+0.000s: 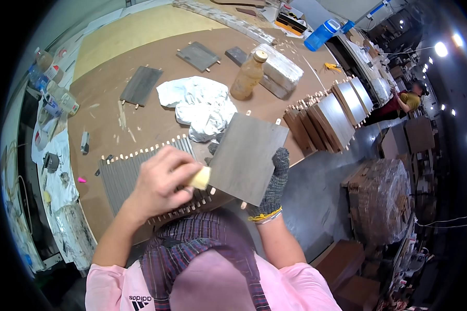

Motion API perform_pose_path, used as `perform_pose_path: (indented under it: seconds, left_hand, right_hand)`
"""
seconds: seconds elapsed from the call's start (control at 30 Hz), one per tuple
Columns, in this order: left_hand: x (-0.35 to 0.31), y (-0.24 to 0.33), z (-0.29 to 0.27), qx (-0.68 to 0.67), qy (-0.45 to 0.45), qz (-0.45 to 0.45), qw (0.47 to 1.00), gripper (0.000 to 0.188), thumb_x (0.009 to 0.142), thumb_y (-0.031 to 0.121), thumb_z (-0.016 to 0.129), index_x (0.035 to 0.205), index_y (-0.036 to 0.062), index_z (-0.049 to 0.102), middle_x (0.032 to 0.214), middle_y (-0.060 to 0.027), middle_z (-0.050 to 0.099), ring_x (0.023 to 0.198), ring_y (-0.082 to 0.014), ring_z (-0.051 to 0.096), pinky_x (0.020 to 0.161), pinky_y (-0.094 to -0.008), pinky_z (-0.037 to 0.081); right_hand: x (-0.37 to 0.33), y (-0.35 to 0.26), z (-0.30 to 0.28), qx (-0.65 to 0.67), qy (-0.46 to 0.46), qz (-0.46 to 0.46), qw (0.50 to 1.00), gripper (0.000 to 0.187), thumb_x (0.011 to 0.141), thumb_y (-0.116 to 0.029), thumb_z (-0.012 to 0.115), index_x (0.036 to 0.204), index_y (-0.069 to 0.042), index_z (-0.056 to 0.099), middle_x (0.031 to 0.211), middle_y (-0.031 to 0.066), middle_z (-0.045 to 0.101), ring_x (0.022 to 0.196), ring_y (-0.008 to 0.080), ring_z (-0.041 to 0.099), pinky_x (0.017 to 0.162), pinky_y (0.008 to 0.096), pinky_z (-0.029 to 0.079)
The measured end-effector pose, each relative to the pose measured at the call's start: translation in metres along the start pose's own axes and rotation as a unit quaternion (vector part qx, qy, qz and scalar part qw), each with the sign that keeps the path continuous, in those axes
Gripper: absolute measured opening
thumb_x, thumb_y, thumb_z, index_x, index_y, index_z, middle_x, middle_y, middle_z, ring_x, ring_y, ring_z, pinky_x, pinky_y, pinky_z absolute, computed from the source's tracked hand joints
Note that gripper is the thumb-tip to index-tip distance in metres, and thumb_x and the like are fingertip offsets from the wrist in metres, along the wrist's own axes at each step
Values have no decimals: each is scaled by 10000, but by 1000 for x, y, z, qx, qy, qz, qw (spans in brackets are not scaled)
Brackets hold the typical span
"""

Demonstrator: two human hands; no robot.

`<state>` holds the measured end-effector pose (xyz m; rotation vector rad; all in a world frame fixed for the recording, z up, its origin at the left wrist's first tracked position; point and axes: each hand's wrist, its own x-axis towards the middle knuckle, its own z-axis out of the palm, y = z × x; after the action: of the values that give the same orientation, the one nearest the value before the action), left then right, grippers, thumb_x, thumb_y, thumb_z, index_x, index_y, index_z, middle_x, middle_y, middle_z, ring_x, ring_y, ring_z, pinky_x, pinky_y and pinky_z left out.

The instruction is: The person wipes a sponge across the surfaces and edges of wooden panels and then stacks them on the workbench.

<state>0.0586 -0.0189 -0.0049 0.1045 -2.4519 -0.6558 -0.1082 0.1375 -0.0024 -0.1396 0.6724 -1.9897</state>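
My left hand (165,182), bare and with a ring on one finger, pinches a small pale yellow block (200,178) that looks like a sponge. The block is at the left edge of a grey wood-grain panel (250,158); whether it touches cannot be made out. Short wooden dowels stick out of two opposite ends of that panel. Gripping its right side is my right hand (279,179), in a dark knitted glove with a yellow cuff; the panel hides part of it. Beneath my left hand, a row of similar panels (122,179) stands on edge on the brown table.
Beyond the panel lie a crumpled white cloth (202,106), a bottle of yellowish liquid (249,75) and a whitish block (283,72). Stacked doweled panels (329,122) line the right table edge. Two grey panels (141,85) lie farther back. Another person (407,101) stands far right.
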Motion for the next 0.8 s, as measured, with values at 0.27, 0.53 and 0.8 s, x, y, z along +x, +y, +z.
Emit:
perform_pose_path:
  seconds: [0.27,0.53,0.8]
  left_hand:
    - [10,17,0,-33,5,53,998,424,594,90,738,1016,72,698,959,-76,656,841,-290,637,712,-394,544]
    - [-21,-17,-35,-2,52,-103,993,453,586,55,708,1038,33,693,987,-96,638,876,-281,608,736,-370,501]
    - [-28,-4,-38,-117,77,-123,983,448,611,129,722,1042,14,693,962,-116,649,845,-253,615,739,-333,489]
  right_hand:
    - [6,4,2,5,34,-1,999,979,816,-630,661,1518,-38,324,1415,237,488,1282,398,539,1054,561,486]
    - [8,-1,-13,91,-99,74,988,963,811,-504,699,1529,-9,291,1439,277,461,1285,445,534,1041,611,480]
    - [-10,-7,-14,-69,53,88,992,669,853,-100,624,1465,32,389,1303,255,577,1158,409,629,972,534,547]
